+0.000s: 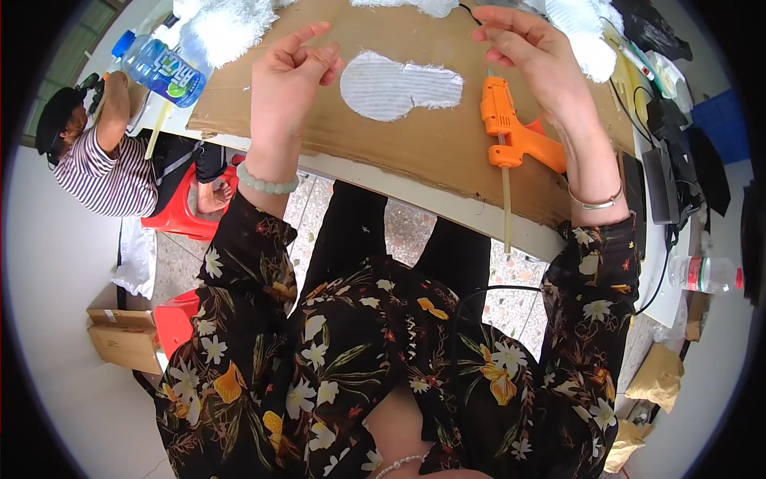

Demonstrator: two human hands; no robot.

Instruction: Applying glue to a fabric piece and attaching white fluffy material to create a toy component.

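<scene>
Fabric cutout (399,85) lies flat on cardboard (415,144), unglued as far as visible. Glue gun (511,132) at 3 o'clock, untouched. Left hand (289,80) and right hand (531,52) half-curled, empty.

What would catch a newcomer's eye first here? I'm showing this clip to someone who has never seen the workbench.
Probably the bright orange glue gun lying on the brown cardboard sheet, just under the right hand. Next, the pale grey sole-shaped fabric piece between it and the raised left hand. At far left, a blue-capped bottle lies above a seated person in stripes.
</scene>
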